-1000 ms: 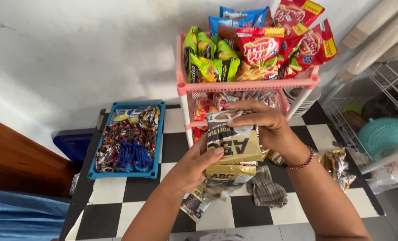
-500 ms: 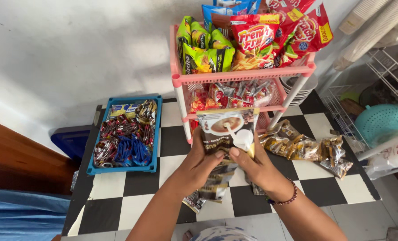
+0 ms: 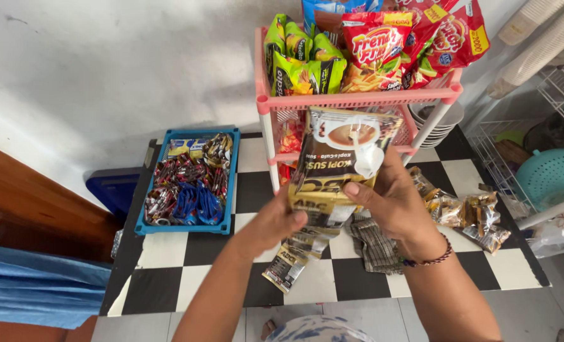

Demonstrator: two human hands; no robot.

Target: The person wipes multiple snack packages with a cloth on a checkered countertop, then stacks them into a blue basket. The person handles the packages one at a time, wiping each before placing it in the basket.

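Coffee sachet strip point(image 3: 339, 168) upright btwn both hands, left hand point(image 3: 275, 221) & right hand point(image 3: 393, 202) fingers point(image 3: 358, 190) clamped on lower half.

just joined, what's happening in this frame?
A person holds up a strip of brown-and-gold instant coffee sachets with both hands: the left hand grips its lower edge, the right hand pinches its right side. The strip's tail hangs down to the black-and-white checkered table. Behind stands a pink plastic rack full of snack bags; a blue plastic tray of small packets sits to the left.
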